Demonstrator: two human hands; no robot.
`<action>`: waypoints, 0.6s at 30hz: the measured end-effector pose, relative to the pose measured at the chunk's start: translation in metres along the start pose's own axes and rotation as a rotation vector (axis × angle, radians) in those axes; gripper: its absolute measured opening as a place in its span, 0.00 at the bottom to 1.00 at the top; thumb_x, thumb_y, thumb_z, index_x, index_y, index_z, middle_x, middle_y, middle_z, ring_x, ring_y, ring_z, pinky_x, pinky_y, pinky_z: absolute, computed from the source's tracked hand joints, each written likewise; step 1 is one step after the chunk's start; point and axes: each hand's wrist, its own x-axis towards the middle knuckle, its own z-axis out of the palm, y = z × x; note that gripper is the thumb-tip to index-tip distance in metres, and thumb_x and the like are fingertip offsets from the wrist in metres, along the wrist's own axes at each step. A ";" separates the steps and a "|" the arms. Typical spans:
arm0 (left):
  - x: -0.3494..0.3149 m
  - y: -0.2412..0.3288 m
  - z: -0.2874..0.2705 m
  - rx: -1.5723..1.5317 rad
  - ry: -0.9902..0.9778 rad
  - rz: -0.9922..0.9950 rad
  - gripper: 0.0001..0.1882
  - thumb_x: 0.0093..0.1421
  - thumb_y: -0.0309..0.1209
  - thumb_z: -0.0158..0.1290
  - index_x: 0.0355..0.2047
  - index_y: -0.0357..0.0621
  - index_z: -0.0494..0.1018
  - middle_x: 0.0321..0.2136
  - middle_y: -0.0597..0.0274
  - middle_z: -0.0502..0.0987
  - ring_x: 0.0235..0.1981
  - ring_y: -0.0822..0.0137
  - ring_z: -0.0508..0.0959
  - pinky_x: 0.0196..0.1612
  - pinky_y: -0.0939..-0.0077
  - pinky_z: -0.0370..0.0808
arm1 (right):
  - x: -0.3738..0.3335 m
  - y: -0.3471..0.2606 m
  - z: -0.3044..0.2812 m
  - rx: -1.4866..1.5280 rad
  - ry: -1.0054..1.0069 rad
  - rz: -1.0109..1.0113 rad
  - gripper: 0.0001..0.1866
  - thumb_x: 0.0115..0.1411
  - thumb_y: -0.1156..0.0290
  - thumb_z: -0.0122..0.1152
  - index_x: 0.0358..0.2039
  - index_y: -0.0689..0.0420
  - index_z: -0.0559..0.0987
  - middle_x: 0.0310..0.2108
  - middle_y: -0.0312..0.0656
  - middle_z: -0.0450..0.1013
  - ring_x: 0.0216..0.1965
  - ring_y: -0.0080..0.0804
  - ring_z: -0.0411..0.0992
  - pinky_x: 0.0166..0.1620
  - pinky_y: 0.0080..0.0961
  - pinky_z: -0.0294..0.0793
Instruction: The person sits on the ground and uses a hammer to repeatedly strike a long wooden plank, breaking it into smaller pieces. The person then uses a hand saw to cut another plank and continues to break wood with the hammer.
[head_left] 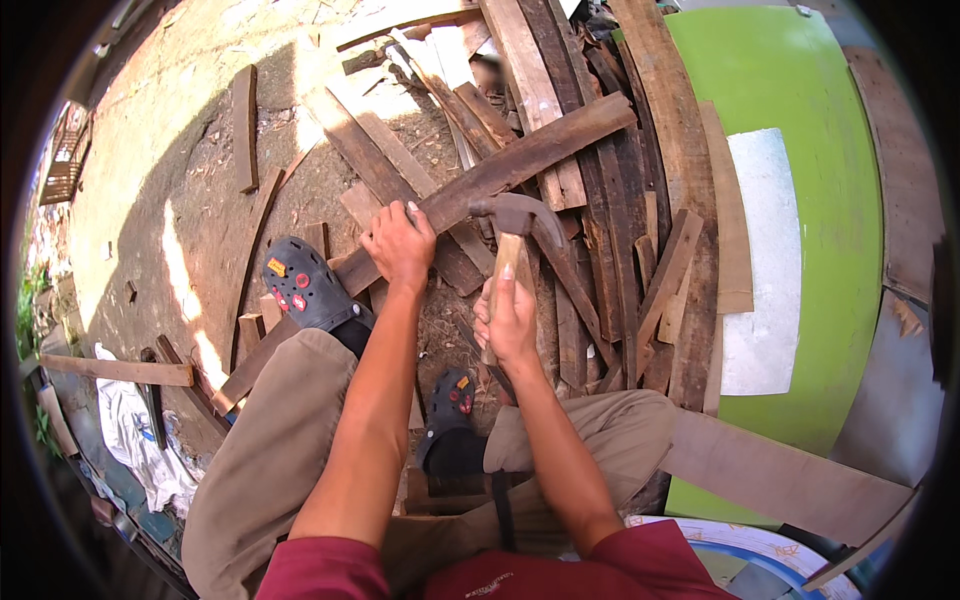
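My left hand (398, 245) is closed over a long dark wooden plank (545, 145), which slants from beside my left knee up to the far right across other boards. My right hand (510, 318) grips the wooden handle of a claw hammer (515, 215), thumb laid along the handle. The hammer's metal head is over the plank's near edge, a short way right of my left hand, with its curved claw turned to the right. Whether the head touches the wood, I cannot tell. No nail can be made out.
A pile of old boards (690, 150) lies at the far right, beside a green panel (840, 200) bearing a white sheet (765, 260). My left clog (305, 285) is close to the plank. A white cloth (140, 430) lies at left; a loose board (245, 130) is on the ground.
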 end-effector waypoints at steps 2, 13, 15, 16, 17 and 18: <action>-0.002 0.000 -0.003 0.012 -0.023 -0.017 0.13 0.65 0.41 0.48 0.34 0.46 0.74 0.35 0.55 0.77 0.43 0.54 0.76 0.49 0.53 0.64 | -0.009 -0.007 0.010 0.167 0.071 -0.143 0.28 0.74 0.44 0.38 0.30 0.58 0.66 0.17 0.36 0.62 0.11 0.20 0.60 0.15 0.19 0.61; -0.001 0.000 -0.003 0.008 -0.012 0.000 0.12 0.63 0.40 0.50 0.33 0.46 0.74 0.35 0.56 0.77 0.42 0.54 0.76 0.48 0.54 0.64 | -0.004 -0.032 0.000 0.247 0.168 -0.222 0.28 0.74 0.45 0.41 0.25 0.56 0.66 0.14 0.32 0.62 0.12 0.22 0.61 0.16 0.23 0.61; 0.000 0.006 -0.003 0.027 -0.023 0.026 0.12 0.64 0.41 0.49 0.34 0.45 0.74 0.35 0.56 0.77 0.42 0.54 0.76 0.48 0.55 0.64 | 0.028 0.011 -0.005 -0.066 0.202 -0.325 0.28 0.74 0.46 0.41 0.25 0.57 0.67 0.14 0.32 0.63 0.12 0.22 0.62 0.17 0.24 0.62; -0.006 0.007 -0.005 0.021 -0.047 0.014 0.13 0.65 0.41 0.48 0.34 0.45 0.74 0.34 0.55 0.78 0.42 0.54 0.76 0.48 0.54 0.64 | 0.036 0.030 -0.014 -0.228 0.221 -0.376 0.28 0.74 0.46 0.41 0.26 0.57 0.67 0.14 0.32 0.63 0.13 0.23 0.63 0.17 0.24 0.62; -0.005 0.006 -0.006 0.011 -0.051 0.001 0.13 0.66 0.40 0.47 0.35 0.45 0.74 0.34 0.55 0.78 0.42 0.53 0.76 0.49 0.54 0.64 | 0.035 0.032 -0.031 -0.443 0.034 -0.160 0.27 0.74 0.48 0.42 0.27 0.58 0.69 0.14 0.32 0.64 0.13 0.22 0.63 0.17 0.26 0.62; 0.001 0.008 -0.006 -0.002 -0.055 -0.005 0.13 0.67 0.40 0.46 0.35 0.45 0.74 0.34 0.54 0.78 0.41 0.53 0.76 0.49 0.54 0.64 | 0.029 0.024 -0.026 -0.411 0.022 -0.105 0.27 0.74 0.48 0.43 0.27 0.58 0.69 0.13 0.31 0.64 0.13 0.22 0.63 0.17 0.25 0.62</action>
